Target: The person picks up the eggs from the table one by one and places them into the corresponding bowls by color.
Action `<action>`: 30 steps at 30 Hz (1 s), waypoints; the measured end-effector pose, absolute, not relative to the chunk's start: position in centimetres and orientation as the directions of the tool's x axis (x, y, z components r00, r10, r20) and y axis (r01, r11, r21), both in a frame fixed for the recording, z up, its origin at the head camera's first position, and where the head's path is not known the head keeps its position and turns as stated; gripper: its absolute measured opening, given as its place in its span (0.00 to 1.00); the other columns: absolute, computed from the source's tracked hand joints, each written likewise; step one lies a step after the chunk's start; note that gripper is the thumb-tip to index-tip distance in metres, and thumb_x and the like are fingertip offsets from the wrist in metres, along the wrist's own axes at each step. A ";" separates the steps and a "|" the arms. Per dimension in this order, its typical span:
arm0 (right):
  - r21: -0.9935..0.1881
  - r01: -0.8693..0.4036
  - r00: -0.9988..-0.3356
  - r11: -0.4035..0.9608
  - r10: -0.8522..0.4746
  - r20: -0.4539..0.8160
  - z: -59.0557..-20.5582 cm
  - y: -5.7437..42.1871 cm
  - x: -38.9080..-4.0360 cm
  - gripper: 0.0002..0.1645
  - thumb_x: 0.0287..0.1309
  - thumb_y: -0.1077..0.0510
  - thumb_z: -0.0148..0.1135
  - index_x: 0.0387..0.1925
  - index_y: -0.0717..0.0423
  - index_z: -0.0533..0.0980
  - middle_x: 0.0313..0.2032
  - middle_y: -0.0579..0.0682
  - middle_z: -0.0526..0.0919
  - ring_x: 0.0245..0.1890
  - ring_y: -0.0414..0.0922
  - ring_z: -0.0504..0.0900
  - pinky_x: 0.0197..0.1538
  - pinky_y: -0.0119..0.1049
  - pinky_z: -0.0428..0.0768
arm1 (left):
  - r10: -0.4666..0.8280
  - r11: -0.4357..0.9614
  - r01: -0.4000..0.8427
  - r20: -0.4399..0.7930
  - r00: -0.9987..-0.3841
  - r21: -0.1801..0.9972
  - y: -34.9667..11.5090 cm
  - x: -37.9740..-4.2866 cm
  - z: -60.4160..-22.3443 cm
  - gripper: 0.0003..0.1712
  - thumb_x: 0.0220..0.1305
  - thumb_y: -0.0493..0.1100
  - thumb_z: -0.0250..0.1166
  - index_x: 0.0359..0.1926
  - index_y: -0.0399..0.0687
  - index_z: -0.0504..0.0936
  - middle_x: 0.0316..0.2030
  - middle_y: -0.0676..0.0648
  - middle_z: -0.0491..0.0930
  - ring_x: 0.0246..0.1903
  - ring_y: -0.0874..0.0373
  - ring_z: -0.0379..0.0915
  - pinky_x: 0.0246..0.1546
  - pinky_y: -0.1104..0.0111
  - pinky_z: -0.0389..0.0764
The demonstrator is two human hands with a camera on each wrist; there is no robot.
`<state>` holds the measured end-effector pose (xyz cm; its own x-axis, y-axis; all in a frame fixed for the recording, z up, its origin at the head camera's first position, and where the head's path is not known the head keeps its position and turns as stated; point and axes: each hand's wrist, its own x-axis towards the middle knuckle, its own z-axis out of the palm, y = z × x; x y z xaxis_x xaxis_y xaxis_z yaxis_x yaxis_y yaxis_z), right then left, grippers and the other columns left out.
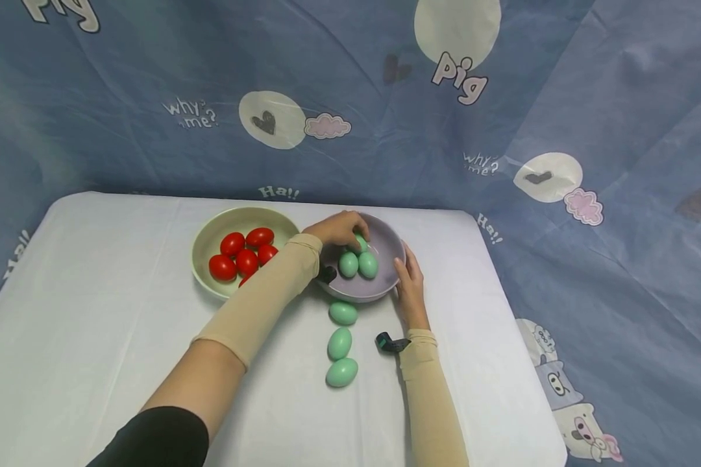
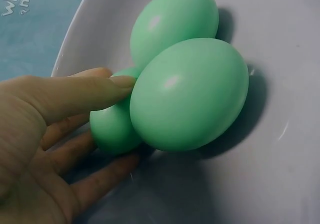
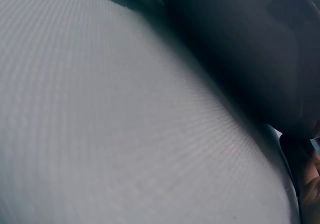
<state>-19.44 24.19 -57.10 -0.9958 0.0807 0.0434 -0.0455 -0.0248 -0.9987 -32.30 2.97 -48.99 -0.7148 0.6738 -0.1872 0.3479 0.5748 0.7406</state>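
Head view: left hand [image 1: 340,228] reaches into the lilac bowl [image 1: 385,228] near the table's [image 1: 93,311] far edge, fingers curled over the rearmost of three green eggs [image 1: 348,264] in it. Right hand [image 1: 409,280] lies flat against the bowl's right rim, fingers straight, steadying and gripping nothing. Three more green eggs [image 1: 340,343] lie in a line on the cloth just in front of the bowl; a cream bowl [image 1: 210,237] of red eggs [image 1: 233,244] stands touching it on the left. Left wrist view: thumb and fingers [image 2: 95,92] close loosely round the small-looking egg [image 2: 112,129], which is touching two others. Right wrist view: blurred cloth and dark bowl wall only; hand state not readable here. Judgement: sorting greens into the lilac bowl, egg being set down; next calls for letting go, then reaching to the nearest egg on the cloth.
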 end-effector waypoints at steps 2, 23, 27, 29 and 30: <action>-0.999 -0.039 -0.996 -0.029 0.083 0.036 -57.1 24.1 -19.4 0.33 0.76 0.42 0.55 0.78 0.37 0.62 0.79 0.41 0.62 0.78 0.46 0.64 0.76 0.39 0.72 | 0.670 0.579 0.348 -0.188 -0.718 0.737 2.9 -32.2 -48.9 0.16 0.60 0.32 0.73 0.50 0.41 0.88 0.50 0.42 0.88 0.48 0.51 0.81 0.54 0.61 0.84; -0.998 -0.041 -0.996 -0.050 0.075 0.037 -56.8 24.0 -19.3 0.33 0.76 0.44 0.55 0.78 0.38 0.63 0.79 0.43 0.62 0.77 0.47 0.65 0.78 0.43 0.70 | 0.703 0.442 0.448 0.009 -0.711 0.777 1.0 -30.4 -46.8 0.18 0.64 0.37 0.71 0.54 0.37 0.86 0.55 0.41 0.86 0.63 0.44 0.77 0.70 0.55 0.76; -0.999 -0.042 -0.996 -0.035 0.080 0.039 -56.8 24.0 -19.3 0.33 0.76 0.42 0.55 0.77 0.36 0.63 0.78 0.41 0.63 0.77 0.45 0.66 0.77 0.42 0.71 | 0.695 0.411 0.458 0.054 -0.717 0.788 0.3 -29.0 -46.4 0.18 0.65 0.38 0.71 0.54 0.36 0.86 0.55 0.41 0.85 0.62 0.44 0.77 0.68 0.53 0.79; -0.999 -0.037 -0.996 -0.034 0.077 0.035 -56.8 24.0 -19.3 0.33 0.76 0.42 0.55 0.77 0.36 0.63 0.78 0.41 0.63 0.77 0.45 0.66 0.77 0.41 0.71 | 0.692 0.396 0.450 0.062 -0.719 0.801 -0.1 -28.3 -46.2 0.18 0.65 0.38 0.71 0.55 0.37 0.86 0.55 0.42 0.84 0.62 0.45 0.77 0.65 0.52 0.81; -0.999 -0.036 -0.997 -0.035 0.076 0.034 -56.8 24.0 -19.3 0.33 0.76 0.42 0.55 0.77 0.36 0.63 0.78 0.41 0.63 0.77 0.45 0.66 0.77 0.41 0.71 | 0.692 0.387 0.446 0.065 -0.719 0.807 -0.2 -27.9 -46.2 0.18 0.65 0.38 0.71 0.55 0.37 0.86 0.55 0.42 0.84 0.61 0.45 0.77 0.64 0.52 0.82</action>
